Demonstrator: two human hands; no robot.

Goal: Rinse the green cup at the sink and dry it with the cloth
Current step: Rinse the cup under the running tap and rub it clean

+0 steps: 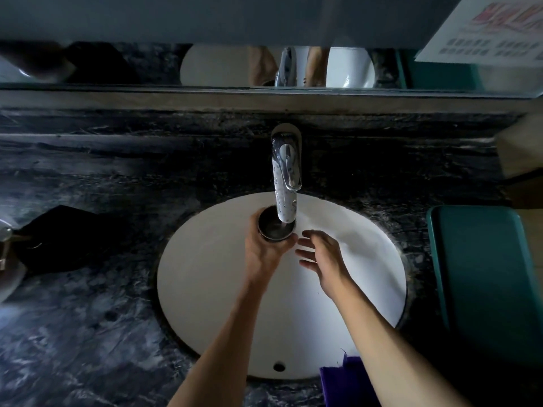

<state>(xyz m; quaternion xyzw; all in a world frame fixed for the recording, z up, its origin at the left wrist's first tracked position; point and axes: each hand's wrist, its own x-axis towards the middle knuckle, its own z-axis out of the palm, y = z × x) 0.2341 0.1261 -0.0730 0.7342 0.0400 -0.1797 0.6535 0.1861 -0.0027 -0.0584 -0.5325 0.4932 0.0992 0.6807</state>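
Dark marble counter [88,318] runs all round the white sink [205,289], with a mirror above and dim light throughout. My left hand [264,254] holds the cup [276,227] upright right under the tap [286,177], mouth up, over the middle of the basin. It reads as dark metal inside; I cannot make out green in this light. My fingers [254,227] are wrapped round its wall and clamped on it from below and from the left side.

My right hand [320,257] hangs just beside the cup, not touching it, palm turned left, fingers loosely spread and slightly curled. Both forearms reach in from the near edge. The purple cloth [343,380] lies on the near rim, partly under my right forearm.

I cannot tell whether water is running. If it comes hard, I judge it may splash out of the shallow-looking cup onto the counter. A wet wall could slip in a one-handed grip and drop into the basin. My right forearm could also drag the cloth into the sink and soak it before the drying.
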